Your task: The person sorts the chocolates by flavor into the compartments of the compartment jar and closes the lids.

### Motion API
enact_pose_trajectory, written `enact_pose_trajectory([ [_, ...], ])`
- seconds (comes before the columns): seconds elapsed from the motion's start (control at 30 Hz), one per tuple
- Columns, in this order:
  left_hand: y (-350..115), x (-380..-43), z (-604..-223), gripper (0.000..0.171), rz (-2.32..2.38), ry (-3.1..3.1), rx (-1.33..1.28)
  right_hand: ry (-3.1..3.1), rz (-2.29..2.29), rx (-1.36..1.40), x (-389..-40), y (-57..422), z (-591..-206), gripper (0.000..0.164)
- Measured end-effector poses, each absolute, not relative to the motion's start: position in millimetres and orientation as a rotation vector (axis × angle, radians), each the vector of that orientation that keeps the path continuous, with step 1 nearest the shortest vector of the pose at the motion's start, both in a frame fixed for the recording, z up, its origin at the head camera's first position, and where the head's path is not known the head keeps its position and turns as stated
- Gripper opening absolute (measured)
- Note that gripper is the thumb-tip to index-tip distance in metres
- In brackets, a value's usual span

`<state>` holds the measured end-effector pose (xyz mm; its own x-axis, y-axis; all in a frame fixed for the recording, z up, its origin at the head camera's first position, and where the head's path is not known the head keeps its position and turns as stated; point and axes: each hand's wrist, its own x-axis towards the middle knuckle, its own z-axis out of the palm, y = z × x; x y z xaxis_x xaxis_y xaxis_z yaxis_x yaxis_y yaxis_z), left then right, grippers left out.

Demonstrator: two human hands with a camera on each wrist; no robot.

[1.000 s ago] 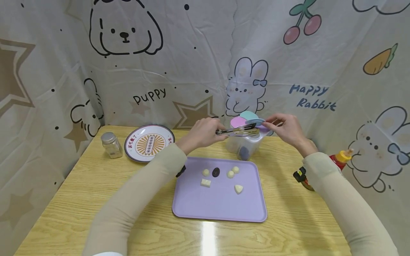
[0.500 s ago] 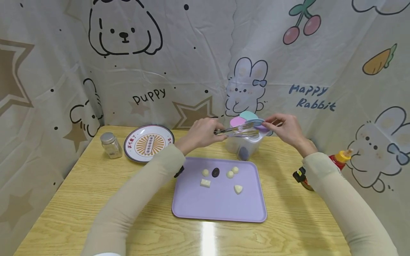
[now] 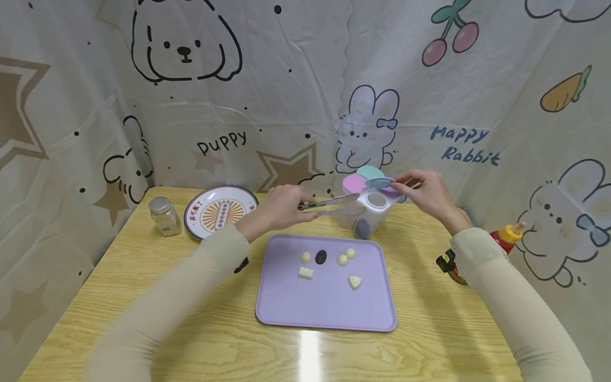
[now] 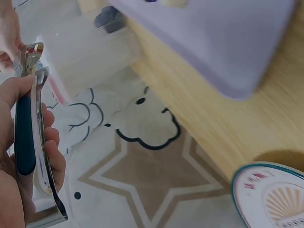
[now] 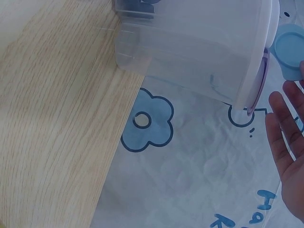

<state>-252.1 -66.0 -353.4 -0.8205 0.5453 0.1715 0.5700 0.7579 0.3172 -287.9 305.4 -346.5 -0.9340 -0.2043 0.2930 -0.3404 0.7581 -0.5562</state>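
Tongs (image 3: 329,202) sit in the left hand (image 3: 279,207), fingers curled round the handles, tips spread apart, no piece visible between them, near the open round mouth (image 3: 377,200) of the clear container (image 3: 346,220). Right hand (image 3: 422,191): thumb and index pinch the edge of the raised blue lid (image 3: 379,182), other fingers loose.

Pink lid (image 3: 355,183) and green lid (image 3: 369,172) look down over their sections. Something dark (image 3: 363,228) sits low in the front section, probably like the oval on the tray; cloudy plastic, can't confirm.

Purple tray (image 3: 324,310), nearer the person: dark oval (image 3: 321,257), three pale balls (image 3: 305,257), pale block (image 3: 305,272), pale triangle (image 3: 355,282).

Progress guess: partway. Lid up, tongs in hand, six pieces out on the tray; closing the blue lid seems left.

Farther out: plate (image 3: 195,215), shaker jar (image 3: 165,215) at left; red bottle (image 3: 507,241) at right, partly behind the sleeve.
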Motion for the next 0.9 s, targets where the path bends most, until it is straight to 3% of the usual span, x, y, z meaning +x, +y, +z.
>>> enact_pose_trajectory([
  [0.43,-108,-216,-388,0.030,-0.433,-2.937,-0.903,-2.738,0.929,0.405,-286,304,-347,0.023],
  [0.9,-117,-190,-411,0.026,-0.431,-2.990,-0.898,-2.736,0.899,0.434,-286,305,-346,0.024],
])
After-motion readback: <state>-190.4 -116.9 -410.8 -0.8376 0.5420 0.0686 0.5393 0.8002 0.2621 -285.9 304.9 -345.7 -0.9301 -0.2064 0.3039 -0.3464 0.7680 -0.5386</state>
